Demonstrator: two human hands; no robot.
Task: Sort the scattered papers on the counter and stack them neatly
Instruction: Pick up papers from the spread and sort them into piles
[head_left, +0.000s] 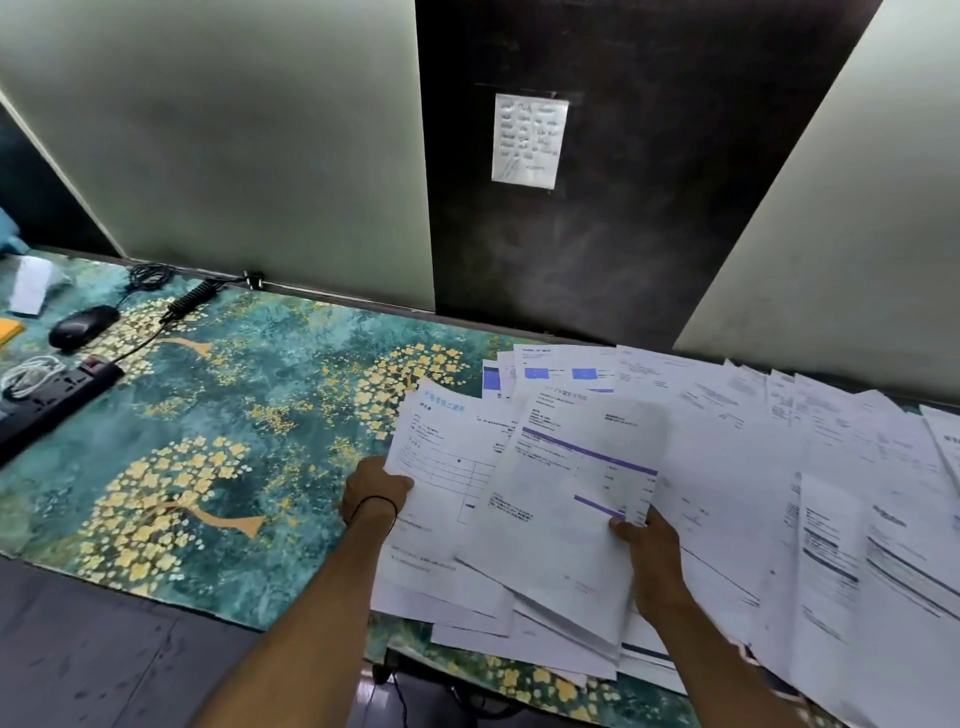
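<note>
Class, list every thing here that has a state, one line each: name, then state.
Left hand: grip shut on bundle of sheets.
Right hand: grip shut on bundle of sheets.
Bundle of sheets: held, uneven.
Scattered papers: spread, overlapping.
Mouse: resting on mat.
Wall note: stuck up.

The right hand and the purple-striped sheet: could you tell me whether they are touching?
Touching. The head view shows the right hand pinching the purple-striped sheet at its lower right corner, thumb on top.

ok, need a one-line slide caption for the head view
Both hands, left hand and right hand, hold a bundle of papers above scattered sheets on a floral-patterned counter.
</note>
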